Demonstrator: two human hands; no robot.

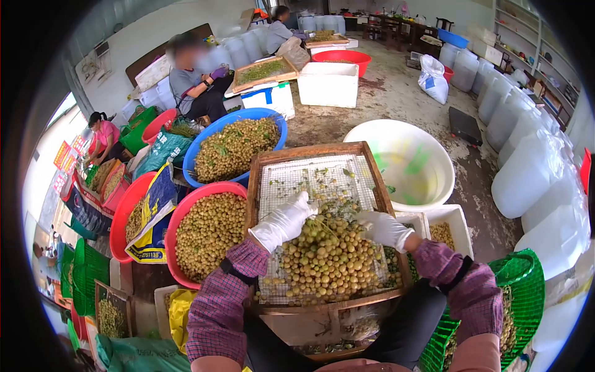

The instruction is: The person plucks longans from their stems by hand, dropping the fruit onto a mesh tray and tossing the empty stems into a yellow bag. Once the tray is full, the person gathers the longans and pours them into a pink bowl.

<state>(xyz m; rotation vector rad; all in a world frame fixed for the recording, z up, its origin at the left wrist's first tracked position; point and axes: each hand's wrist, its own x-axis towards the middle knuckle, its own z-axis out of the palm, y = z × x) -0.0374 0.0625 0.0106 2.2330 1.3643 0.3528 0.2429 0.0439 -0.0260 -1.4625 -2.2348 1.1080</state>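
A wooden-framed wire-mesh tray [255,204] lies across my lap, with a heap of small round yellow-brown fruits [331,257] on its near half. My left hand [285,221], in a white glove, is closed at the left of the heap on the stems [321,224] of a fruit bunch. On the right side, my right hand [385,229], also white-gloved, is closed at the edge of the same bunch; its fingertips are partly hidden, and what they hold cannot be made out. Leaf scraps [322,172] and bits of stem dot the mesh's far half.
At the left stand a pink basin [171,232] and a blue basin [282,133], both full of fruit. A white tub [427,164] stands beyond the tray's right corner. Green net baskets [527,297] flank me. Clear plastic barrels [527,186] line the right wall. Other people sit farther back.
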